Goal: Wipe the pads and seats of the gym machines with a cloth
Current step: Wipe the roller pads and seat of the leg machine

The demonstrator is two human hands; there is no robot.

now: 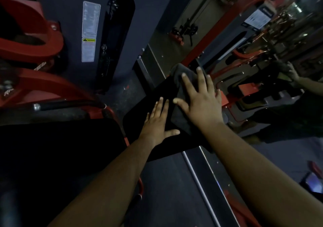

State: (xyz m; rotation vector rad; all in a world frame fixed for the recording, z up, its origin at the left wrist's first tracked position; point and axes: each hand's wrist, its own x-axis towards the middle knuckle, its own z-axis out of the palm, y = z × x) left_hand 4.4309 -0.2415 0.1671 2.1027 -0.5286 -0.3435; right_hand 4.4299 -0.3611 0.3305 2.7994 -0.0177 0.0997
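We see both hands laid flat on a black, smooth-skinned rectangular gym-machine pad (139,111) that tilts across the middle of the view. Our right hand (201,102) spreads its straight fingers over a dark grey folded cloth (185,79), soft and matte, pressing it against the upper end of the pad; nothing is curled round the cloth, the palm simply bears on it. Our left hand (157,123) lies just beside it, lower on the pad, fingers straight and together, thumb stretched out sideways, gripping nothing. To the left stands a dark grey sheet-metal weight-stack shroud (70,25) with a tall rounded slot (115,39) through which black plates show faintly. On the shroud sits a long white instruction label (90,19) and beneath it a white warning sticker with a yellow header band (88,50); the print on both is too blurred for us to read. Glossy red painted steel frame arms (31,34) curve at the far left, and a black foam-covered bar with a chrome end (66,105) runs beneath them. On the right a mirror wall (262,51) reflects red machines and a hand, with a brushed metal strip (199,179) along its base above dark rubbery flooring (166,183).
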